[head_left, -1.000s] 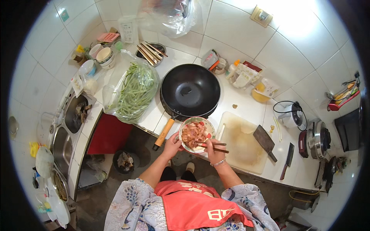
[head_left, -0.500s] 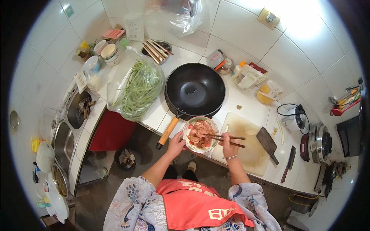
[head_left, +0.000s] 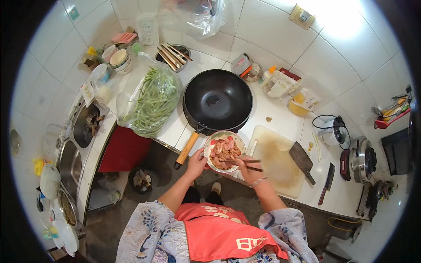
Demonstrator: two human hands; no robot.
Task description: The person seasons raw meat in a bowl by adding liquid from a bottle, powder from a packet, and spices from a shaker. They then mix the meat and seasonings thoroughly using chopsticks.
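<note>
Gripping the left side of a patterned bowl, the left hand holds it by the near edge of the white-tiled desk. The right hand is closed around dark chopsticks, their tips in the sliced meat inside the bowl. Just beyond sits a black wok; to the right, a cleaver lies partly over a cutting board.
</note>
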